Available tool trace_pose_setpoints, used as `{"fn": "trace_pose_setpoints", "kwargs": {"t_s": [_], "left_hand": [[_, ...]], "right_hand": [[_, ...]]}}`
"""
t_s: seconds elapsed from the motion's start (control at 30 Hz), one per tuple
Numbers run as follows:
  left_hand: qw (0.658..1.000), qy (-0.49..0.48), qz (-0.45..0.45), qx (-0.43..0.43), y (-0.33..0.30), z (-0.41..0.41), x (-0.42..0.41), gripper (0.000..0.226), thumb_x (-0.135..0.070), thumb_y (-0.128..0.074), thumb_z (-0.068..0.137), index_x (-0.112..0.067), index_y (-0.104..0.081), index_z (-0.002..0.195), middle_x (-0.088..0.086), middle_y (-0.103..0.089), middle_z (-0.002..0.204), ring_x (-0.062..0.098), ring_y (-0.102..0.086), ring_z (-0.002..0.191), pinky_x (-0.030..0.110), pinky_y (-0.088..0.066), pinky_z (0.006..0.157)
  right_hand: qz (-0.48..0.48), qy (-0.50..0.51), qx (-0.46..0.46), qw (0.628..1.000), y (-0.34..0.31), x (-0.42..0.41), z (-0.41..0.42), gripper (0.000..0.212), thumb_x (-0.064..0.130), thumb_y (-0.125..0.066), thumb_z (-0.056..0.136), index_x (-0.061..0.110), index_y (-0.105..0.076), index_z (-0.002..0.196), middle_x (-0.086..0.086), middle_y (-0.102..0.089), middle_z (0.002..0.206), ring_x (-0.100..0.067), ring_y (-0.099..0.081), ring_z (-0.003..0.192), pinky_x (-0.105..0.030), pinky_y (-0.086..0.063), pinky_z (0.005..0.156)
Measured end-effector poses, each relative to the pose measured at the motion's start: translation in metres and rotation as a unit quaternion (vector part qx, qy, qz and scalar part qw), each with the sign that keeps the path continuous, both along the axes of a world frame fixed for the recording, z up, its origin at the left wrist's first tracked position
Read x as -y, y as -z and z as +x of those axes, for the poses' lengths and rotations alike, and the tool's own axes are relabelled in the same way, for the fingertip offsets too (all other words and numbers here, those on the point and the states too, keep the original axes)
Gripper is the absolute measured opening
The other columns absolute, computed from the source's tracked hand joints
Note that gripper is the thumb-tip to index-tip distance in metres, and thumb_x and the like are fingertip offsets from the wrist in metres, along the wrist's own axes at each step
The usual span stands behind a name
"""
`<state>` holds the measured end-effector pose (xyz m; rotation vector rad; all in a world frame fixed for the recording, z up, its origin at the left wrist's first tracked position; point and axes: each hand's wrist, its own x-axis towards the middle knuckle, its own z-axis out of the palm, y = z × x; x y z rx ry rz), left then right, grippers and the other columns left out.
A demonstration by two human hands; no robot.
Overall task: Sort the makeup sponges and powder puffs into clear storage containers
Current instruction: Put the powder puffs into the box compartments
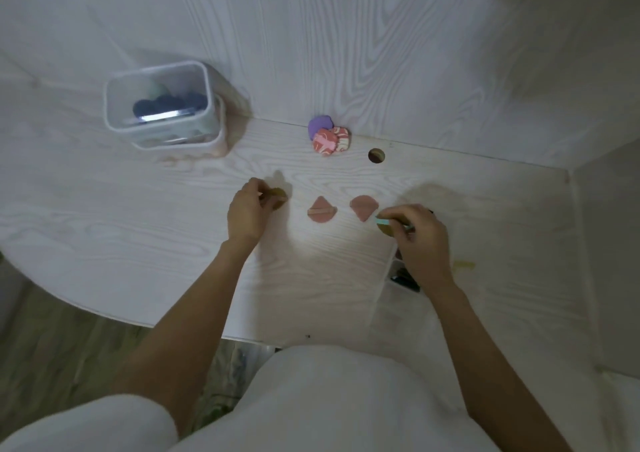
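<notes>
Olive-brown and flat, a small powder puff point(277, 195) sits pinched in the fingers of our left hand point(247, 214), near the middle of the pale wood-grain tabletop point(138, 244). Our right hand point(417, 240) grips a second olive puff with a mint-green band point(383, 225); what else lies under that palm we cannot quite tell. Between the two hands lie two dusty-pink fan-shaped puffs point(322, 211), flat and apart from one another. Toward the tabletop's far edge, a purple puff and two red-and-white patterned puffs point(327, 136) form a touching cluster, just beside a round cable hole point(376, 155).

Near the far left edge stands the clear rectangular storage container point(162, 105), already holding several dark blue sponges and a pale green one. It seems to sit on or against a second clear box, though the blur leaves that uncertain.

We judge the sorting partly done: one batch is binned, while the seven or so puffs we can count remain outside.
</notes>
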<state>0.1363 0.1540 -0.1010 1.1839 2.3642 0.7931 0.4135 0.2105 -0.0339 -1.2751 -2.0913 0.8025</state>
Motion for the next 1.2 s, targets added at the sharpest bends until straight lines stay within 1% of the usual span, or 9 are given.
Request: {"fn": "trace_pose_setpoints", "kwargs": {"t_s": [0.13,0.3,0.43,0.57,0.7,0.77,0.87,1.03,1.2], "left_hand": [[0.983,0.133,0.060,0.108,-0.043,0.049,0.015,0.023,-0.020,-0.068,0.083,-0.018,-0.057,0.104,-0.008,-0.064,0.084,0.009,-0.060,0.076,0.018,-0.044,0.065],[0.947,0.252,0.052,0.192,-0.057,0.126,0.036,0.022,-0.006,-0.071,0.079,-0.015,-0.069,0.098,-0.006,-0.064,0.087,0.008,-0.060,0.078,0.016,-0.051,0.071],[0.921,0.353,0.076,0.144,-0.050,0.166,0.049,0.029,0.000,-0.069,0.075,-0.009,-0.069,0.102,0.003,-0.063,0.090,0.011,-0.059,0.077,0.011,-0.049,0.074],[0.911,0.391,0.091,0.097,-0.038,0.180,0.053,0.023,-0.008,-0.066,0.078,-0.009,-0.069,0.101,0.009,-0.064,0.094,0.020,-0.063,0.078,0.031,-0.056,0.074],[0.877,0.452,0.143,-0.071,-0.026,0.187,0.056,0.016,-0.017,-0.062,0.084,-0.012,-0.072,0.095,0.007,-0.067,0.088,0.022,-0.063,0.074,0.030,-0.053,0.066],[0.861,0.461,0.169,-0.134,-0.020,0.187,0.056,0.018,-0.024,-0.058,0.085,-0.018,-0.073,0.093,0.002,-0.069,0.087,0.020,-0.063,0.073,0.031,-0.049,0.074],[0.857,0.453,0.157,-0.188,-0.015,0.187,0.056,0.015,-0.017,-0.071,0.078,-0.023,-0.073,0.092,-0.003,-0.071,0.089,0.017,-0.064,0.080,0.035,-0.040,0.089],[0.839,0.485,0.065,-0.237,-0.025,0.192,0.060,0.030,-0.011,-0.080,0.066,-0.024,-0.073,0.093,-0.004,-0.072,0.084,0.017,-0.065,0.086,0.048,-0.043,0.094],[0.822,0.510,0.078,-0.242,-0.028,0.190,0.057,0.019,-0.027,-0.071,0.077,-0.024,-0.071,0.097,-0.004,-0.072,0.087,0.018,-0.065,0.089,0.052,-0.039,0.096]], "right_hand": [[-0.045,0.100,-0.019,0.994,-0.009,0.037,0.034,0.017,0.001,-0.062,0.084,0.013,-0.051,0.087,-0.005,-0.060,0.081,-0.025,-0.059,0.069,-0.045,-0.053,0.061],[-0.124,0.192,-0.062,0.971,-0.008,0.064,0.064,0.035,0.001,-0.064,0.082,0.013,-0.049,0.111,0.001,-0.062,0.096,-0.005,-0.058,0.080,-0.013,-0.049,0.070],[-0.137,0.205,-0.063,0.967,-0.006,0.081,0.079,0.032,0.002,-0.063,0.084,0.014,-0.054,0.112,0.004,-0.061,0.099,-0.010,-0.059,0.089,-0.002,-0.044,0.069],[-0.134,0.212,-0.063,0.966,-0.007,0.092,0.085,0.030,0.001,-0.061,0.085,0.014,-0.055,0.112,0.004,-0.060,0.100,-0.011,-0.058,0.091,-0.001,-0.043,0.069],[-0.131,0.230,-0.053,0.963,-0.003,0.103,0.090,0.032,0.008,-0.064,0.085,0.016,-0.054,0.115,0.003,-0.061,0.098,-0.011,-0.058,0.085,-0.002,-0.042,0.067],[-0.129,0.242,-0.056,0.960,-0.002,0.106,0.093,0.034,0.012,-0.066,0.085,0.016,-0.053,0.116,0.001,-0.061,0.095,-0.012,-0.058,0.082,-0.007,-0.043,0.067],[-0.123,0.244,-0.046,0.961,0.001,0.108,0.095,0.030,0.014,-0.066,0.085,0.014,-0.055,0.113,0.005,-0.059,0.096,-0.009,-0.057,0.082,-0.009,-0.041,0.070],[-0.112,0.222,-0.072,0.966,0.004,0.109,0.093,0.021,0.009,-0.066,0.084,0.019,-0.055,0.100,0.007,-0.059,0.094,0.002,-0.055,0.080,-0.002,-0.042,0.070],[-0.101,0.207,-0.086,0.969,0.005,0.113,0.092,0.023,0.005,-0.067,0.082,0.022,-0.055,0.094,0.008,-0.061,0.089,-0.004,-0.056,0.080,-0.005,-0.042,0.072]]}}
